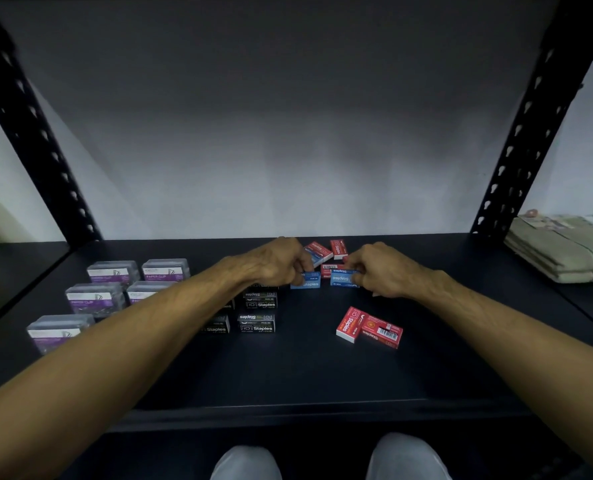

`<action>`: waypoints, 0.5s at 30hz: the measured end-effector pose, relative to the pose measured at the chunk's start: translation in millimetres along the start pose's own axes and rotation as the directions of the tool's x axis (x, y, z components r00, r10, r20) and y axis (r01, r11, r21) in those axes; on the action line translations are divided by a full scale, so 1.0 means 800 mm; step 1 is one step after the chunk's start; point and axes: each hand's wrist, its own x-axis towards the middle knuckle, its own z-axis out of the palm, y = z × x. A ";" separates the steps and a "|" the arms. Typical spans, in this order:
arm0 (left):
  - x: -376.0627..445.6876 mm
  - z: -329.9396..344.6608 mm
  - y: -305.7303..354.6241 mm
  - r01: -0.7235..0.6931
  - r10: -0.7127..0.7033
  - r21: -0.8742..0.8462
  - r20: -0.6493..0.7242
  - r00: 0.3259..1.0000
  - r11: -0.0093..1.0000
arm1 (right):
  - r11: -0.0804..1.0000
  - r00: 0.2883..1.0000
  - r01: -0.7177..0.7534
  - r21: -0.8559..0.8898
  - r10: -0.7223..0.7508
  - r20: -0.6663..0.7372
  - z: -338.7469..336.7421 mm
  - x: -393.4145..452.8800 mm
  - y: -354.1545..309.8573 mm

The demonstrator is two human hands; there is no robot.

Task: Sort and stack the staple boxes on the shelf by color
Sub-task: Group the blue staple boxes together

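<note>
Blue staple boxes (305, 284) pinched by left hand (277, 263), right hand (381, 270) gripping another (344, 278)

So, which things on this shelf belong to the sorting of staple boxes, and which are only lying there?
Belong to the job:
- blue staple boxes, pinched by the left hand and right hand
- red staple boxes
- black staple boxes

Only lying there:
- clear paper clip boxes
- folded cloth beside the shelf

L forearm (170, 303) hides black boxes (215, 325)
</note>
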 end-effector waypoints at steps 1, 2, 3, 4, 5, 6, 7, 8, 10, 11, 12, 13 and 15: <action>0.001 0.000 0.000 -0.002 0.002 -0.001 0.001 1.000 1.000 | 1.000 1.000 -0.007 0.003 0.007 0.002 0.000 0.001 0.001; 0.001 0.000 -0.001 -0.006 0.006 -0.002 0.003 1.000 1.000 | 1.000 1.000 -0.014 0.009 0.014 0.006 0.000 0.002 0.001; 0.001 0.001 -0.001 -0.011 0.011 -0.003 0.004 1.000 1.000 | 1.000 1.000 -0.022 0.018 0.022 0.013 0.000 0.002 0.001; 0.001 0.001 -0.001 -0.016 0.016 -0.002 0.003 1.000 1.000 | 0.999 0.999 -0.031 0.030 0.030 0.019 0.000 0.002 0.001; 0.001 0.001 -0.002 -0.018 0.018 0.001 0.000 1.000 1.000 | 0.998 0.999 -0.038 0.047 0.037 0.025 0.000 0.001 0.001; 0.001 0.001 -0.002 -0.017 0.017 0.004 -0.002 1.000 1.000 | 0.997 0.999 -0.044 0.068 0.042 0.031 -0.001 0.001 0.001; 0.001 0.001 -0.002 -0.017 0.017 0.007 -0.004 1.000 1.000 | 0.995 0.999 -0.045 0.086 0.043 0.032 -0.003 -0.001 0.000; 0.001 0.000 -0.002 -0.021 0.021 0.009 -0.005 1.000 1.000 | 0.994 0.999 -0.043 0.096 0.041 0.028 -0.007 -0.002 0.000; 0.000 -0.001 -0.002 -0.037 0.037 0.016 -0.008 0.999 0.999 | 0.994 0.999 -0.039 0.104 0.038 0.014 -0.016 -0.004 -0.002; 0.000 -0.001 -0.002 -0.048 0.048 0.019 -0.014 0.999 0.999 | 0.993 0.999 -0.041 0.108 0.040 0.012 -0.021 -0.005 -0.002; 0.000 -0.001 -0.002 -0.056 0.056 0.023 -0.021 0.998 0.998 | 0.993 0.999 -0.043 0.110 0.042 0.011 -0.025 -0.005 -0.004; 0.000 -0.001 -0.002 -0.060 0.061 0.027 -0.025 0.998 0.998 | 0.993 0.999 -0.041 0.111 0.040 0.009 -0.028 -0.005 -0.005; 0.000 0.000 -0.004 -0.060 0.060 0.024 -0.026 0.998 0.998 | 0.993 0.999 -0.033 0.116 0.032 0.012 -0.029 -0.003 -0.009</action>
